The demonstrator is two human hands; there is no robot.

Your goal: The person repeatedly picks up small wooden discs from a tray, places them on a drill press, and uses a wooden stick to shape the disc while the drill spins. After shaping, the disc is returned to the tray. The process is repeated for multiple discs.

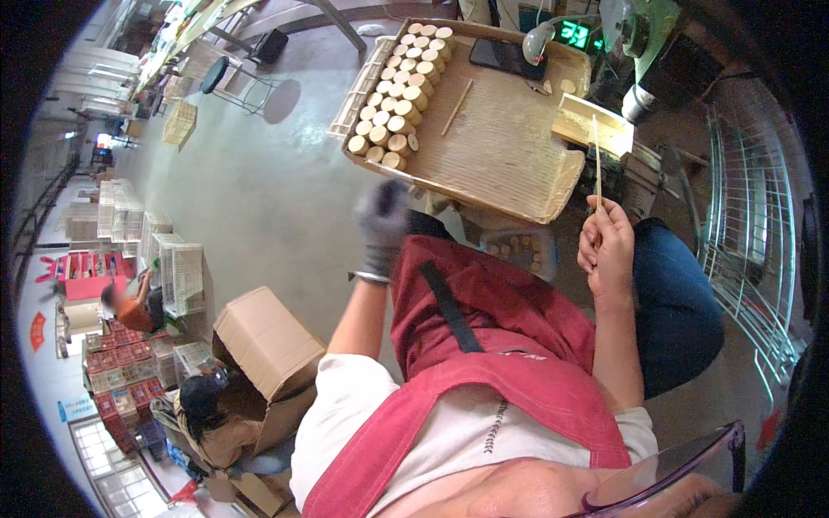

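Observation:
My right hand (608, 242) is bare and pinches a thin wooden stick (598, 168), which points up and away from me. The far end of the stick overlaps a small pale wooden trough (574, 121) beside the machine. My left hand (382, 217) wears a grey glove and hangs near the front left corner of a shallow cardboard tray (509, 177). Motion smears its fingers, and I see nothing in it. Short round wooden pieces (400, 95) stand in rows along the tray's left side. Another thin stick (456, 108) lies loose on the tray.
A black phone (501, 58) lies at the tray's far side, below a lamp head (540, 41). Machine parts (639, 104) and a wire rack (751, 250) stand at the right. At left are a large cardboard box (272, 337), a stool (216, 76) and two people farther off.

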